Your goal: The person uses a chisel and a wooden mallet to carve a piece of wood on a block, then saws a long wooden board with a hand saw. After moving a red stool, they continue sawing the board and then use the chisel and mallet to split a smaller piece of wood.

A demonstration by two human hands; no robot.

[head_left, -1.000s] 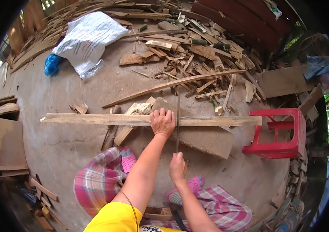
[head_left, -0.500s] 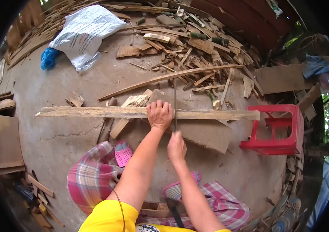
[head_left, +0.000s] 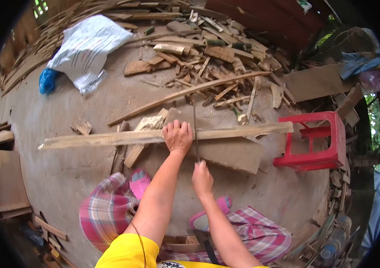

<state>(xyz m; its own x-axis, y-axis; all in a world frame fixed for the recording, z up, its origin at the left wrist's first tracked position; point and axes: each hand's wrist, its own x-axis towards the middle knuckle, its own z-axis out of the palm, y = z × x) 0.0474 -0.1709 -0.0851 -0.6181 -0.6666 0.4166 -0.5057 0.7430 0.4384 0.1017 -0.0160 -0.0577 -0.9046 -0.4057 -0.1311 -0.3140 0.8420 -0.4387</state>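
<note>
Our left hand (head_left: 178, 136) lies palm down on the long plank (head_left: 105, 139). Its fingers (head_left: 176, 126) are stretched across the wood, with the tips bent over the far edge, so they press on it and do not clasp it. The plank runs out well past the fingers on both sides and rests on a flat board (head_left: 234, 155) on the concrete floor (head_left: 65, 111).

Just right of these fingers, the thin saw (head_left: 195, 129) crosses the plank, its blade nearly touching the hand. Our right hand (head_left: 202, 178), nearer our body, has its fingers closed tightly around the saw's near end.

Beyond the fingertips lie wood scraps (head_left: 216, 67), and a red stool (head_left: 317, 143) stands far to their right. A pink sandal (head_left: 139, 181) shows below the left wrist.
</note>
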